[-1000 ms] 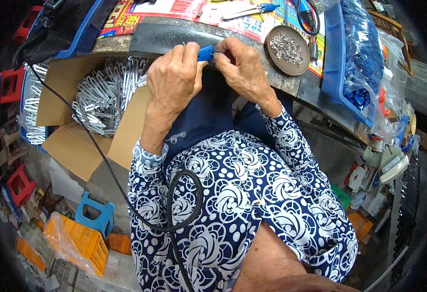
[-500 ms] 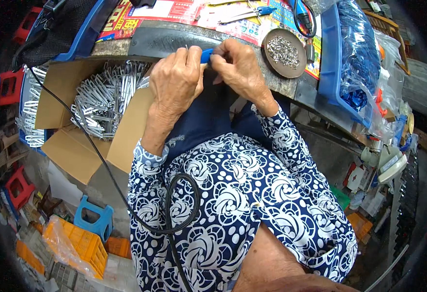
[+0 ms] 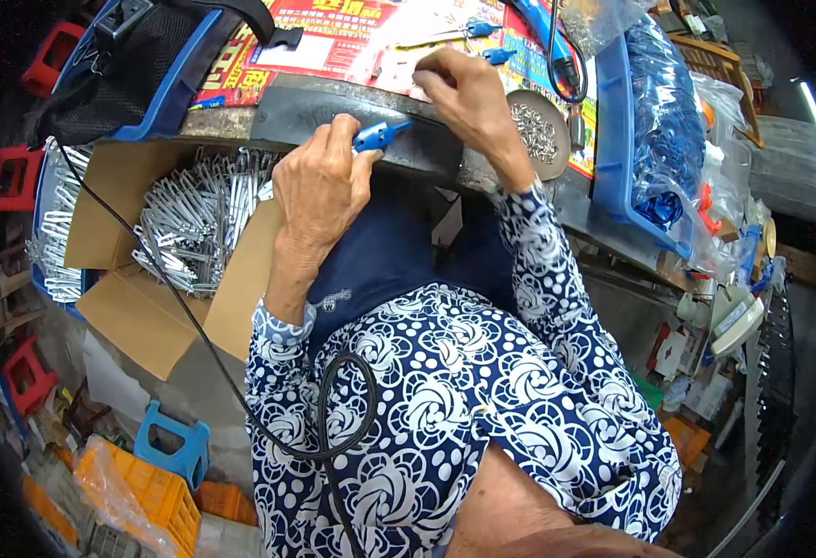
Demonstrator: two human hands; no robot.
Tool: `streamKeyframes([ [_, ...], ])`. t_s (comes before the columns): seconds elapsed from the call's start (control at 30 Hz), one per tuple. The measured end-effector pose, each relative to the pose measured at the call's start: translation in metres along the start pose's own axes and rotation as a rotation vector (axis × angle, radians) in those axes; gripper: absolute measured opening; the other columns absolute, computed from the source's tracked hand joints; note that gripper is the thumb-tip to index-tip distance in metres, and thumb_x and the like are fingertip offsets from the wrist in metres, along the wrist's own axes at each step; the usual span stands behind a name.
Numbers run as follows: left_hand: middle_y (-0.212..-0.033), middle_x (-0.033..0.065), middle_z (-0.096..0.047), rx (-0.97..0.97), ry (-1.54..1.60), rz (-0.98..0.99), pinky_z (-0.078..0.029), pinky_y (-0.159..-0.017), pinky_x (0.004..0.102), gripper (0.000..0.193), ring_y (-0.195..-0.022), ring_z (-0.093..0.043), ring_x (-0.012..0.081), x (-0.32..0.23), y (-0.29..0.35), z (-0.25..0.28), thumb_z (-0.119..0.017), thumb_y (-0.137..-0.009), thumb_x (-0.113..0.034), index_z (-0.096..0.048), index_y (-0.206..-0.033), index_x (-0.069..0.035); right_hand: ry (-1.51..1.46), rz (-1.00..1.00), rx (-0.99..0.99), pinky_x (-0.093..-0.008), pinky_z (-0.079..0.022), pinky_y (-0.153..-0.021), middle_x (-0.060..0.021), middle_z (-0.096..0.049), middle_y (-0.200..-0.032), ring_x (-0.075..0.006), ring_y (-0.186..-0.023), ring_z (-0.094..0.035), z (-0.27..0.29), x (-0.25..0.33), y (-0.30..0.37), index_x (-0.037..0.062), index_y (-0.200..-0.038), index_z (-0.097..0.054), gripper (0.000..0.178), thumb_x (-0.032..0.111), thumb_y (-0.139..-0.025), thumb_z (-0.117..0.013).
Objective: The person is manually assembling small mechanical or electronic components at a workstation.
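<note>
My left hand [image 3: 324, 181] is closed around a blue plastic piece [image 3: 378, 137] with small dark holes, which sticks out past the thumb and forefinger above the dark table edge. Raised to the right of it, my right hand [image 3: 468, 93] has bent fingers, with thumb and fingertips drawn together; whatever lies between them is too small to make out. It hovers over the printed paper [image 3: 334, 42], apart from the blue piece. A round brown dish [image 3: 561, 139] of small silvery metal pieces [image 3: 533, 132] sits just beyond the right wrist, partly hidden by it.
Metal pieces with blue ends [image 3: 498, 56] lie on the paper. To the right stands a blue bin [image 3: 617, 177] holding plastic-wrapped blue parts. A cardboard box [image 3: 115, 200] of silvery metal strips stands at left. A black cord [image 3: 185, 288] loops across my front.
My right hand has come away from the blue piece and risen above the table. The left hand keeps hold, now showing more of the piece. The whole view has shifted slightly.
</note>
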State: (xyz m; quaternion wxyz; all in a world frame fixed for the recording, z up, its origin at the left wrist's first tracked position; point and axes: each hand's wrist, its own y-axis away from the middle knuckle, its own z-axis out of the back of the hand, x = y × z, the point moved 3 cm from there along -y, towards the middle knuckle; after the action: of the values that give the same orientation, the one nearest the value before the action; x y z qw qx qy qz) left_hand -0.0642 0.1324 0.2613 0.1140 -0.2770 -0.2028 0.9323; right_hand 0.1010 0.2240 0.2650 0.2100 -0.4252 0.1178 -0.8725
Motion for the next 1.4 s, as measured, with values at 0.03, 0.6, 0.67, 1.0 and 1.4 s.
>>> streamKeyframes([
  [0.03,-0.075,0.0109,-0.062,0.003,-0.006,0.005,-0.049,-0.058,0.0378,0.023,-0.066,-0.063,0.0292,0.001,0.002,0.003,-0.069,-0.074,-0.018,-0.055,-0.089,-0.008,0.0,0.004,0.002,-0.0405,-0.048,-0.061,-0.0185,-0.062,-0.071,-0.0324,-0.064,-0.061,-0.007,-0.007,-0.006,-0.0001,-0.083,-0.066,0.016,0.015,-0.08,-0.059],
  [0.6,-0.074,0.0119,-0.063,-0.024,0.002,0.012,-0.049,-0.057,0.0373,0.024,-0.064,-0.063,0.0294,0.041,0.029,0.003,-0.07,-0.072,-0.017,-0.055,-0.088,-0.006,0.505,0.362,0.13,-0.0443,-0.046,-0.062,-0.0226,-0.057,-0.076,-0.0381,-0.072,-0.058,-0.08,-0.006,-0.011,-0.005,-0.082,-0.053,0.025,0.018,-0.077,-0.06],
  [0.67,-0.074,0.0117,-0.063,-0.024,-0.001,0.006,-0.049,-0.056,0.0371,0.024,-0.064,-0.063,0.0293,0.044,0.031,0.0,-0.07,-0.072,-0.018,-0.055,-0.088,-0.006,0.515,0.357,0.141,-0.0443,-0.046,-0.062,-0.0228,-0.057,-0.077,-0.0381,-0.072,-0.058,-0.084,-0.01,-0.011,-0.0054,-0.082,-0.053,0.025,0.019,-0.077,-0.059],
  [1.0,-0.072,0.0107,-0.062,-0.029,-0.002,-0.029,-0.049,-0.055,0.0368,0.025,-0.062,-0.063,0.0286,0.04,0.033,-0.009,-0.071,-0.072,-0.019,-0.055,-0.087,-0.007,-0.211,-0.046,0.119,-0.0355,-0.05,-0.057,-0.0177,-0.064,-0.068,-0.0263,-0.06,-0.064,-0.055,0.013,0.028,-0.0033,-0.083,-0.058,0.012,0.006,-0.081,-0.052],
  [1.4,-0.069,0.0094,-0.06,-0.01,-0.054,-0.087,-0.049,-0.053,0.0352,0.026,-0.06,-0.063,0.0262,0.024,0.029,-0.029,-0.072,-0.072,-0.02,-0.054,-0.086,-0.007,-0.257,-0.116,0.145,-0.0216,-0.039,-0.053,0.0002,-0.053,-0.067,-0.0052,-0.061,-0.045,-0.044,0.007,0.068,-0.0014,-0.084,-0.059,0.011,0.009,-0.082,-0.061],
])
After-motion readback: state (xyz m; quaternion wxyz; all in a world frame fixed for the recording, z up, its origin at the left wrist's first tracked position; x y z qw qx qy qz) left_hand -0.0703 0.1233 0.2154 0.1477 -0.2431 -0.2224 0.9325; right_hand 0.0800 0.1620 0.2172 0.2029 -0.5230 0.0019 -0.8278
